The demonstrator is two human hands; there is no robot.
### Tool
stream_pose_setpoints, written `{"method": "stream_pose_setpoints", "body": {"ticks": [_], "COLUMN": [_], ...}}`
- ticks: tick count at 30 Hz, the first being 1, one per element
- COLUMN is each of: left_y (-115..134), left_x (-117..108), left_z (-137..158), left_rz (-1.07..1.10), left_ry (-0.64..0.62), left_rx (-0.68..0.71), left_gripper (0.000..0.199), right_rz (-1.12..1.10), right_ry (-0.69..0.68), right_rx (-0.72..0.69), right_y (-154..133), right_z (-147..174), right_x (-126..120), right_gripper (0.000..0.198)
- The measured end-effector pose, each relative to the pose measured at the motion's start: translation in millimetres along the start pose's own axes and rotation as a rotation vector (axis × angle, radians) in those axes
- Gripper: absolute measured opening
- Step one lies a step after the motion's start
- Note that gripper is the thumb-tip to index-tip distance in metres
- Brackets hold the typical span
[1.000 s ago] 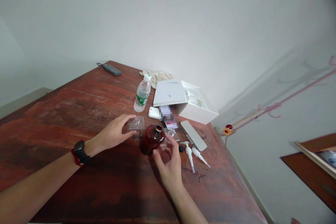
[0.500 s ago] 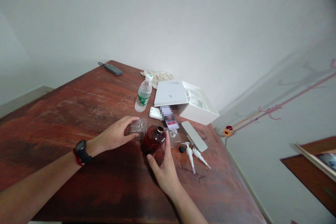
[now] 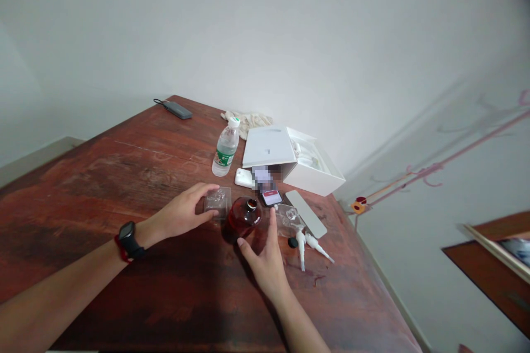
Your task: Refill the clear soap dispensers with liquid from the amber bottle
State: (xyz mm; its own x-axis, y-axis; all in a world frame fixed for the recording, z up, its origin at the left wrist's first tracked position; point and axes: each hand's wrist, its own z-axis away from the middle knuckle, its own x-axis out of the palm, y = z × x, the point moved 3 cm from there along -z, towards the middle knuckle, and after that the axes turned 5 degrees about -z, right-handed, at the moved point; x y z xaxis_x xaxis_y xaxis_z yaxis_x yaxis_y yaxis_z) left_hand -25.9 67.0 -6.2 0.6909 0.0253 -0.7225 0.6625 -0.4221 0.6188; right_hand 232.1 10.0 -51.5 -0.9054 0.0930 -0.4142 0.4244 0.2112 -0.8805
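Clear tray [image 3: 285,223] shifted right; amber bottle [image 3: 241,222] glossy, uncapped; both hands [image 3: 180,213] [image 3: 267,270], fingers [image 3: 272,227] apart.

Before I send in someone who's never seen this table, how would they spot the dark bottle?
On the wooden table, find the white box. Nearer the camera, between the left hand and right hand, sits the dark bottle. It is brown and uncapped, unlike the capped clear bottle beyond.

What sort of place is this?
Probably a room in a home or small office, judging by the wooden table, what looks like a pink coat rack, and plain pale walls.
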Motion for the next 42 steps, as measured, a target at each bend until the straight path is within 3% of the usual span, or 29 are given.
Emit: {"method": "stream_pose_setpoints", "body": {"ticks": [6,16,35,42], "left_y": [0,-2,6,7], "left_x": [0,1,0,-2], "left_z": [0,0,3,2], "left_rz": [0.000,-0.011,-0.044,-0.006], "left_ry": [-0.012,-0.012,0.010,0.017], "left_rx": [-0.015,-0.004,-0.018,-0.020], "left_gripper": [0.057,0.057,0.055,0.049], "right_rz": [0.061,-0.021,-0.110,-0.117], "right_ry": [-0.049,-0.123,-0.081,-0.069], "right_rx": [-0.043,-0.061,-0.086,-0.078], "right_y": [0,-13,-5,-5], "right_z": [0,-6,-14,-11], "right_x": [1,6,11,8], "right_gripper": [0.119,0.108,0.097,0.102]}}
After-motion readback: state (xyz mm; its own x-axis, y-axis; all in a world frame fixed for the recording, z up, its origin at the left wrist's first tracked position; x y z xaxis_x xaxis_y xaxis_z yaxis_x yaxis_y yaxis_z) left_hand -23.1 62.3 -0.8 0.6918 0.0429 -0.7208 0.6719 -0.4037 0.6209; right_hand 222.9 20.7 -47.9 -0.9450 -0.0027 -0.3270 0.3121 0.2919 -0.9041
